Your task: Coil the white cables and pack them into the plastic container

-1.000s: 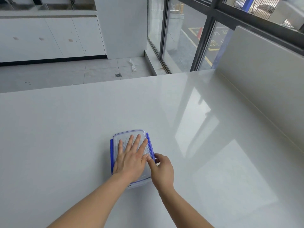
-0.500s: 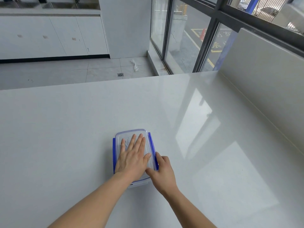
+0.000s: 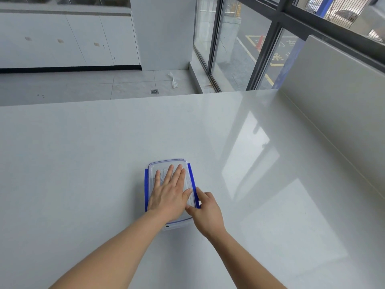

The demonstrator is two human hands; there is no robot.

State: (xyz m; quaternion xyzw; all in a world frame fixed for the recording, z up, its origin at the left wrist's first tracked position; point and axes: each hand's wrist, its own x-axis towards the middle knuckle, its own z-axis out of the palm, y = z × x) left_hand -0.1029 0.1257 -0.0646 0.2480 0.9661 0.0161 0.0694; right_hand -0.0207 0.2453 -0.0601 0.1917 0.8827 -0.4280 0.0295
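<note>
Lid on and flat on the glossy white desk [image 3: 83, 163], close in front of the body: a clear rectangular plastic container [image 3: 155, 164] with blue side latches, long axis running straight away from the person. Too faint through the lid to tell what lies inside. Pressed from above by the left hand [image 3: 168, 195], palm down, fingers straight along that long axis, gripping nothing. Just to the right, at the near end of the right blue latch [image 3: 192, 180], the right hand [image 3: 206, 209]: index finger straight along the latch, thumb against the lid's edge, nothing clasped as far as shows. Probably a matter of snapping that latch down, right hand already alongside. Impossible to say whether the left blue latch [image 3: 146, 184] is clipped.
</note>
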